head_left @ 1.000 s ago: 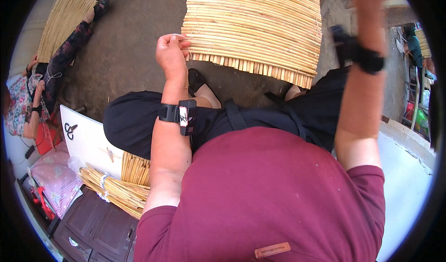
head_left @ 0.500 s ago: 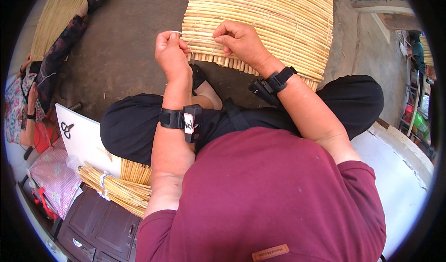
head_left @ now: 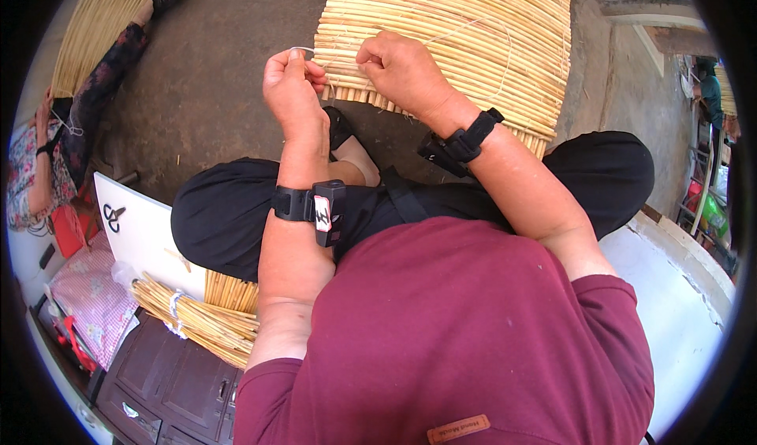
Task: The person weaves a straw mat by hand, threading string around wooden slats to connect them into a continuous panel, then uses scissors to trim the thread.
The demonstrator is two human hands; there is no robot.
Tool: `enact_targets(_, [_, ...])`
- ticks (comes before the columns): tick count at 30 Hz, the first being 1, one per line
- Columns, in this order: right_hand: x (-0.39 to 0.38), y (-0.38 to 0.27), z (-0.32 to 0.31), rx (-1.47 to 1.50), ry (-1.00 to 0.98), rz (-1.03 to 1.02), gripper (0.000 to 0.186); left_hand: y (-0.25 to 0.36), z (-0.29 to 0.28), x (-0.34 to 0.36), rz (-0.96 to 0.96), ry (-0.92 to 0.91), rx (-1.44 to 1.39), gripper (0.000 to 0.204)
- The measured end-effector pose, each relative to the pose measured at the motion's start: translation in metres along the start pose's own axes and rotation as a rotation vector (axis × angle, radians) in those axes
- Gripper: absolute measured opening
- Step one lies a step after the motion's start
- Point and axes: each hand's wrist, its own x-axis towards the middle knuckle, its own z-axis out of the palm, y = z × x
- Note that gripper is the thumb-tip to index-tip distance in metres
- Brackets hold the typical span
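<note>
A mat of pale yellow reed stalks (head_left: 441,19), bound side by side, lies before me with its near edge above my lap. Beside its left near corner, my left hand (head_left: 293,86) pinches a white string (head_left: 302,49) between thumb and forefinger. My right hand (head_left: 402,70) is closed over the mat near that edge, fingertips pressed together. A thin cord (head_left: 509,54) runs from near this hand in a loose loop across the stalks. What sits in the right fingertips is too small to make out.
At my left, a white board (head_left: 130,224) carries black scissors (head_left: 113,217). A tied bundle of stalks (head_left: 197,319) lies behind it above a dark wooden cabinet (head_left: 173,382). Far left, another person (head_left: 39,161) sits with a second reed mat (head_left: 98,27).
The mat has shifted slightly right in the picture. My right hand has turned a little, its fingers more tucked in; my left hand stays nearly in place with the string.
</note>
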Motion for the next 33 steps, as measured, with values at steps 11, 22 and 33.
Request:
enact_targets(11, [0.003, 0.006, 0.003, -0.052, -0.007, -0.015, 0.005, 0.003, 0.002, -0.002, 0.004, -0.006, 0.021, 0.009])
enact_targets(22, [0.008, 0.010, 0.003, 0.005, -0.020, -0.005, 0.004, 0.002, 0.005, -0.004, -0.011, -0.033, -0.010, 0.008])
enact_targets(33, [0.014, 0.006, 0.003, -0.145, -0.017, 0.022, 0.004, 0.000, 0.004, -0.002, 0.005, -0.058, -0.039, 0.009])
